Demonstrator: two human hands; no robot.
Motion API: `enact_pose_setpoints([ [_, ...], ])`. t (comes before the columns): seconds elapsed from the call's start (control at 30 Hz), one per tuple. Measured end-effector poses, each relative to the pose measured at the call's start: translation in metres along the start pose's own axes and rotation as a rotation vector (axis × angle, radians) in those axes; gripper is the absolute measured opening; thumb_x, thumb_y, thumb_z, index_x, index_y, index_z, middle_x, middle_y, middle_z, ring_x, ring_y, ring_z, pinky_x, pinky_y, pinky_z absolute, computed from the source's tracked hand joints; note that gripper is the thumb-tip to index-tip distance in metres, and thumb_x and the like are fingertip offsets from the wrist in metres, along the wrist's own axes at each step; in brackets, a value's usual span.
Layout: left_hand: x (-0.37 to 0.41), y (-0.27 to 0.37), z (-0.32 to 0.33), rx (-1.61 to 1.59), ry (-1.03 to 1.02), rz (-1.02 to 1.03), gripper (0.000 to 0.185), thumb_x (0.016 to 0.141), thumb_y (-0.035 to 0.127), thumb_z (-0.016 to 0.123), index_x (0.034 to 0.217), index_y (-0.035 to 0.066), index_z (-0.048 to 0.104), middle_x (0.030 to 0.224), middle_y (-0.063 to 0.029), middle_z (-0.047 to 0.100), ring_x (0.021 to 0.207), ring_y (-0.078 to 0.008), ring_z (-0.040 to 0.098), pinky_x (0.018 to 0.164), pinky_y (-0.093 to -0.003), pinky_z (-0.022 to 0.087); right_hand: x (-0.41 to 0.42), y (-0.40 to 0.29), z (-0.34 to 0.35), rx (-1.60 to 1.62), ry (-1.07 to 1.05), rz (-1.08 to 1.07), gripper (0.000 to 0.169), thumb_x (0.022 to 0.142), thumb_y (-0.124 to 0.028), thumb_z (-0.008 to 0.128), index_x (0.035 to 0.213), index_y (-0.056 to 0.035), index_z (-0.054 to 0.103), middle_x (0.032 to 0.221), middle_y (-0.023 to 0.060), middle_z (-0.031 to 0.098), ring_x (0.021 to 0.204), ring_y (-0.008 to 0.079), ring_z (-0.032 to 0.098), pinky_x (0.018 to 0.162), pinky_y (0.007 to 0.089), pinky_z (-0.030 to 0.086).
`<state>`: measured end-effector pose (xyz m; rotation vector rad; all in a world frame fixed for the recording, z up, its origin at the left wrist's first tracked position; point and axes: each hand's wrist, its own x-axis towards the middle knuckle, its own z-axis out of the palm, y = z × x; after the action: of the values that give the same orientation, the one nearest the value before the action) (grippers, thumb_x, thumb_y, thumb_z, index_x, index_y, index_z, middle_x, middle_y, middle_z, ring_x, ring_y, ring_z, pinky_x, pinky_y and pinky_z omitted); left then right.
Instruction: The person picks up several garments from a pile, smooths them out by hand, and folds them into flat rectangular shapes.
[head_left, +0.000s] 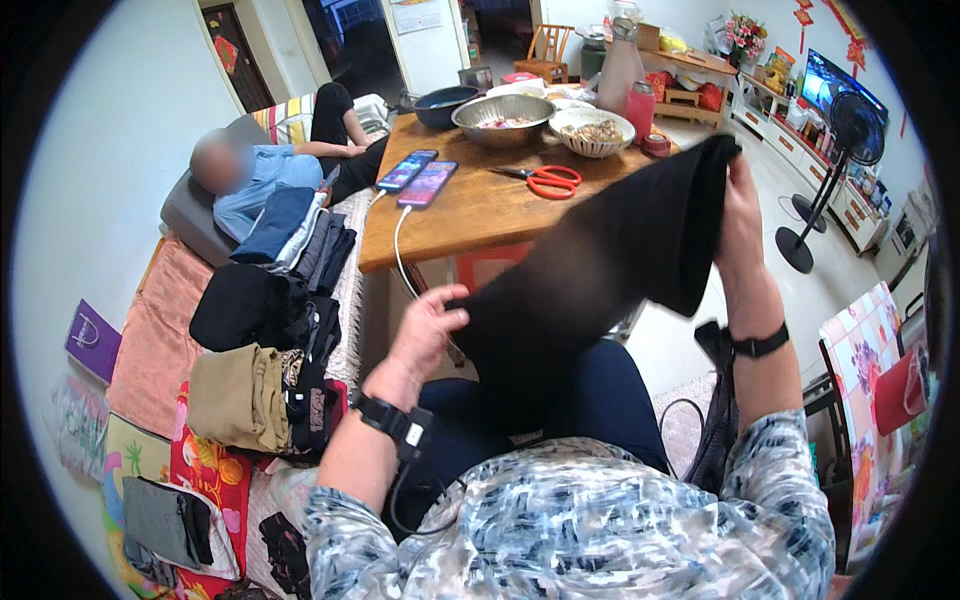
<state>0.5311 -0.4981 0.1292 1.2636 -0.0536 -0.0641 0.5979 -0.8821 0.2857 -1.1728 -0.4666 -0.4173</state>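
Note:
A black, partly see-through fabric garment (570, 262) is stretched between my two hands above my lap. My left hand (429, 330) pinches its edge at the left, near the table's front edge. My right hand (741, 217) is raised higher at the right and holds the garment's wide band; its fingertips are partly hidden behind the cloth. The lower part of the garment hangs over my dark trousers (619, 397). To the left on the couch lie folded clothes: a black pile (240, 307), khaki trousers (236, 397) and a grey stack (157, 517).
The wooden table (480, 225) ahead holds red-handled scissors (553, 181), two phones (429, 185) on cables, a steel bowl (504, 120) and other dishes. Another person (281, 169) reclines on the couch. A standing fan (855, 131) is at right, beyond a patterned chair (862, 360).

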Motion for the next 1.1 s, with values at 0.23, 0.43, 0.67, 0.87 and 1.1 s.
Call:
enact_pose_setpoints([
  [0.23,0.035,0.132,0.025,0.64,0.12,0.514,0.033,0.086,-0.001,0.063,0.118,0.0,0.063,0.109,-0.0024,0.065,0.096,-0.009,0.059,0.087,-0.0242,0.047,0.109,-0.051,-0.016,-0.439,0.003,-0.517,0.033,0.098,-0.019,0.056,0.127,-0.0052,0.051,0.11,0.011,0.063,0.093,0.0215,0.065,0.081,0.0358,0.055],
  [0.43,0.049,0.196,0.049,1.006,0.241,0.859,0.021,0.091,0.005,0.064,0.111,0.001,0.069,0.092,-0.0072,0.072,0.087,-0.0126,0.068,0.078,-0.0237,0.053,0.136,-0.103,0.025,-0.048,-0.127,-0.455,0.024,0.098,-0.014,0.056,0.12,-0.0054,0.055,0.1,0.0089,0.064,0.083,0.0173,0.065,0.071,0.0295,0.056],
  [0.67,0.058,0.224,0.036,1.232,0.186,0.787,0.023,0.093,0.011,0.063,0.114,0.008,0.071,0.1,-0.0081,0.073,0.092,-0.0161,0.07,0.086,-0.0279,0.055,0.15,-0.109,0.03,0.055,-0.261,-0.49,0.02,0.097,-0.012,0.055,0.116,-0.0051,0.058,0.093,0.0069,0.064,0.078,0.0152,0.065,0.066,0.0268,0.056],
  [0.87,0.071,0.234,0.047,1.082,0.198,0.792,0.024,0.093,0.013,0.064,0.115,0.006,0.069,0.1,-0.0087,0.073,0.09,-0.0148,0.07,0.082,-0.0266,0.057,0.16,-0.125,0.034,0.002,-0.34,-0.44,0.014,0.097,-0.013,0.056,0.108,-0.0066,0.06,0.09,0.0061,0.065,0.075,0.0154,0.065,0.063,0.0284,0.056],
  [1.1,0.083,0.219,0.054,1.17,0.151,0.589,0.026,0.092,0.011,0.064,0.118,0.005,0.068,0.096,-0.0077,0.073,0.079,-0.0124,0.069,0.07,-0.0257,0.057,0.162,-0.133,0.022,-0.069,-0.079,-0.284,0.019,0.091,-0.013,0.067,0.109,-0.0086,0.062,0.085,0.0055,0.066,0.068,0.0152,0.065,0.057,0.0284,0.055],
])
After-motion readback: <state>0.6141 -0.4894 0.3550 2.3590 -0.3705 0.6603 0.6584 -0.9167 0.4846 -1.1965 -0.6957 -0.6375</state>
